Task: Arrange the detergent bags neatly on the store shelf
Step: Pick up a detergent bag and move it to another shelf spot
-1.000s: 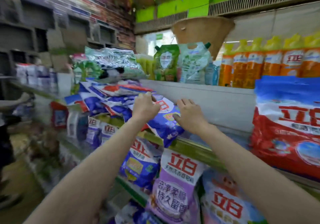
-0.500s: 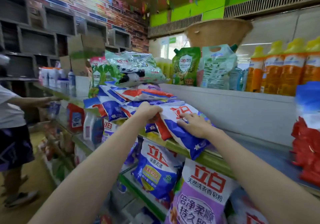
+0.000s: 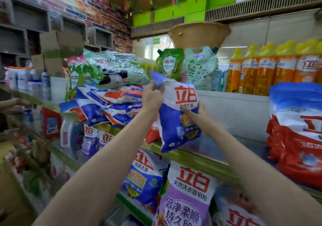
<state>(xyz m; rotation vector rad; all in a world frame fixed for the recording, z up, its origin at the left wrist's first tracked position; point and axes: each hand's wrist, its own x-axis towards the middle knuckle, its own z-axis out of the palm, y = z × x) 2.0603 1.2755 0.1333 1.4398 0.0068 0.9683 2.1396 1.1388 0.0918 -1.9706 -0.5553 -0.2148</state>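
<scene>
We are at a store shelf (image 3: 207,157). Left of the blue bag (image 3: 177,119) sits a messy pile (image 3: 108,103). Our left hand (image 3: 152,98) pinches its top; our right hand (image 3: 200,114) grips its side. We should stand it straight, on the shelf.

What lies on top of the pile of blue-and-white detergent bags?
A green-and-white bag lies across the blue-and-white pile. Anything behind it is hidden.

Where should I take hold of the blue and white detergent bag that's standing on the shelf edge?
Grip the blue and white bag at its flat top seam, from the left, where the left hand pinches it. Steady its right edge at mid-height, as the right hand does. The bag stands upright and looks soft, so its bulging middle would probably sag.
</scene>
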